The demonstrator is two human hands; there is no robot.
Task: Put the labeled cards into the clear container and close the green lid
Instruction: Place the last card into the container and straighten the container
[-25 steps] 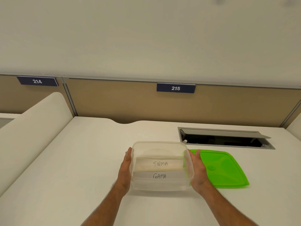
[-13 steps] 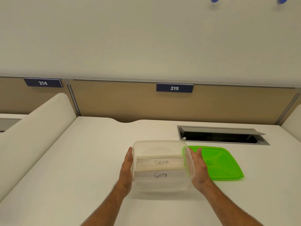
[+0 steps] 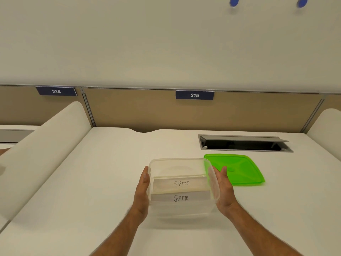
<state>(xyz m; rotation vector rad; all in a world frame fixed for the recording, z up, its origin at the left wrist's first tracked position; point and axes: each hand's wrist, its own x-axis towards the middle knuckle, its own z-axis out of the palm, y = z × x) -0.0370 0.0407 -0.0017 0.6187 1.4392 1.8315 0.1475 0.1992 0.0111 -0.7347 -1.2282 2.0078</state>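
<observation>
While both hands flank it, one clear container (image 3: 184, 189) sits on white desk (image 3: 92, 182), centre, head view. Left hand (image 3: 143, 189) flat against left wall, right hand (image 3: 224, 189) flat against right wall; fingers extended, pressing sides. Two cards inside: "SIGMA" card (image 3: 181, 183) behind, "GAMA" card (image 3: 180, 198) in front. One green lid (image 3: 239, 169) flat on desk, just right of container, off. Two plaques: "214" (image 3: 56, 91), "215" (image 3: 194, 95).

My left hand (image 3: 142, 189) and right hand (image 3: 224, 189) flank the clear container (image 3: 182, 163), whose open top is unobstructed from above. The green lid (image 3: 239, 169) lies flat just right of it, partly behind my right hand. Beyond it, the open cable hatch (image 3: 243, 145) interrupts the desk (image 3: 92, 182); left desk surface is free.
</observation>
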